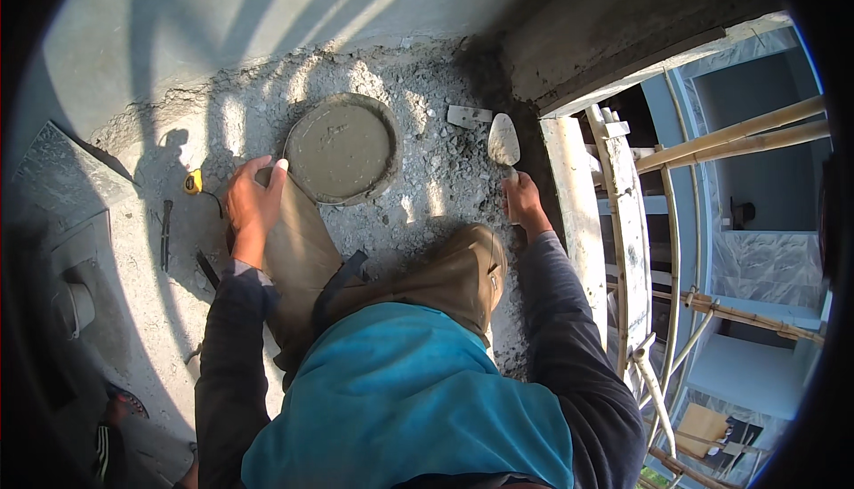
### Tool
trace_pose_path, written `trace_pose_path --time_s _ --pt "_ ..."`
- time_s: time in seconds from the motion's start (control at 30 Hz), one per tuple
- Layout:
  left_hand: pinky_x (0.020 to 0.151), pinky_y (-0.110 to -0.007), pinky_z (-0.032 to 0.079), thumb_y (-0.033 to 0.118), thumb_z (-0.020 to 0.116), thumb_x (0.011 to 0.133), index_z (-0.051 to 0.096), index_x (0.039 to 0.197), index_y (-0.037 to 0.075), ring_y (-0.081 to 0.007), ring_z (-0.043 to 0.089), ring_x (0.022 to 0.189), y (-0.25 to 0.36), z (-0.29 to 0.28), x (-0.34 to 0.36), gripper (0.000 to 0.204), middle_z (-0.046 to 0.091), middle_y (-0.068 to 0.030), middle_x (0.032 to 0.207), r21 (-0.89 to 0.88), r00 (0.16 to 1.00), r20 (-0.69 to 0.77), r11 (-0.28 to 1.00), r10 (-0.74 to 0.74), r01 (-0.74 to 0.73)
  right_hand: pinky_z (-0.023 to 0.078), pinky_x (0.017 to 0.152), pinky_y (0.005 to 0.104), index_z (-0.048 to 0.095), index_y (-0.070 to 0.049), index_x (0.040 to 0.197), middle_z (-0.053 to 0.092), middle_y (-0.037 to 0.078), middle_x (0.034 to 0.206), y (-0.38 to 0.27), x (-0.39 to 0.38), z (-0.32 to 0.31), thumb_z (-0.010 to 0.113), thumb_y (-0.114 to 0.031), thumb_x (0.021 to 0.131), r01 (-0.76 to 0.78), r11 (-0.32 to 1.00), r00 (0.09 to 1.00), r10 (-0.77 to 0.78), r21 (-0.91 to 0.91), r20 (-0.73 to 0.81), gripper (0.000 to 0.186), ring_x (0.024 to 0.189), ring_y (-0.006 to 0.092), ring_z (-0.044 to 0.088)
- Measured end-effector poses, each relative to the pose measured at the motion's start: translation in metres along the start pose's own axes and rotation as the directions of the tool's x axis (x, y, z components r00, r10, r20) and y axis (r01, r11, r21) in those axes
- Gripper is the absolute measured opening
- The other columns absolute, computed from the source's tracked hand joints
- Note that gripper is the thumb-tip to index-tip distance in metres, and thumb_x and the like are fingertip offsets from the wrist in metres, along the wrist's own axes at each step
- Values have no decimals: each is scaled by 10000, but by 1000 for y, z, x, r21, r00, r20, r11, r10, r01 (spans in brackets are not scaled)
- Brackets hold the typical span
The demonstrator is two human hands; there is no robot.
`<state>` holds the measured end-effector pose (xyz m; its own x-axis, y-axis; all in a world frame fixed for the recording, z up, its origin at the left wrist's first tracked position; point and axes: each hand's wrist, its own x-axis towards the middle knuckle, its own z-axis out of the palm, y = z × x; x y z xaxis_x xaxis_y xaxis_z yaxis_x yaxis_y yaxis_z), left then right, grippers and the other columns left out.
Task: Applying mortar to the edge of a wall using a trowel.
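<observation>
My left hand (253, 202) is over my left knee, just lower-left of a round basin (342, 148) of wet grey mortar, fingers curled but apart with nothing visible in them. My right hand (521, 201) grips the handle of a trowel (503, 140), its blade pointing up beside the dark edge on the right. A flat metal blade (469, 116) lies on the rubble just left of it. A yellow tape measure (194, 181) lies to the left of my left hand, with a dark bar (166, 233) below it.
A plastered wall (338, 4) rises beyond the rubble-strewn floor. A tile piece (71, 164) leans at left. A ledge (576, 222) and bamboo scaffolding (729, 137) border the right, with a tiled structure beyond. Another person's foot (124, 398) shows at lower left.
</observation>
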<state>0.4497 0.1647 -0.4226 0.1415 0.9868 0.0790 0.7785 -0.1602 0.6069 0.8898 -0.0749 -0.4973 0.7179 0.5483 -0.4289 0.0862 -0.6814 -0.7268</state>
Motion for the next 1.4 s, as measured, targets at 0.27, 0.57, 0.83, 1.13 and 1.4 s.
trace_pose_path --time_s 0.27,0.57,0.83,1.13,1.4 --pt "928 -414 493 434 704 849 716 1090 68 -345 641 1065 1 -7 -3 439 699 -160 1115 -17 998 13 998 -63 63 497 460 372 600 -9 1026 618 108 749 -35 34 -14 613 -239 891 -25 999 991 20 -35 -136 267 556 211 619" --pt "916 -401 500 469 702 845 717 1103 100 -324 660 1045 -9 -7 5 452 707 -132 1109 -15 999 41 999 -33 34 549 650 354 563 -18 1217 688 130 927 -51 -81 0 643 -281 886 36 934 985 -93 -355 -146 430 679 222 668" --pt "946 -413 487 483 687 846 712 1102 87 -330 645 1070 -4 -8 4 473 704 -140 1119 -16 999 48 1000 -22 23 518 526 276 558 -59 1164 618 33 839 -42 -83 -14 615 -182 940 -354 900 815 165 253 555 262 590 121 586" --pt "932 -401 495 503 694 838 726 1099 133 -311 664 1048 -7 -11 4 454 716 -119 1102 -7 997 69 999 -39 40 547 726 444 555 -96 1263 687 204 951 -129 -116 38 599 -283 892 566 526 824 -372 -634 427 418 815 332 696" --pt "871 -416 505 493 711 814 740 1032 129 -315 677 930 -12 -8 4 424 726 -129 959 -11 999 -34 1000 13 -14 552 763 492 559 -100 1161 697 170 925 -184 -107 90 561 -251 908 640 139 736 -396 -756 549 295 885 384 690"
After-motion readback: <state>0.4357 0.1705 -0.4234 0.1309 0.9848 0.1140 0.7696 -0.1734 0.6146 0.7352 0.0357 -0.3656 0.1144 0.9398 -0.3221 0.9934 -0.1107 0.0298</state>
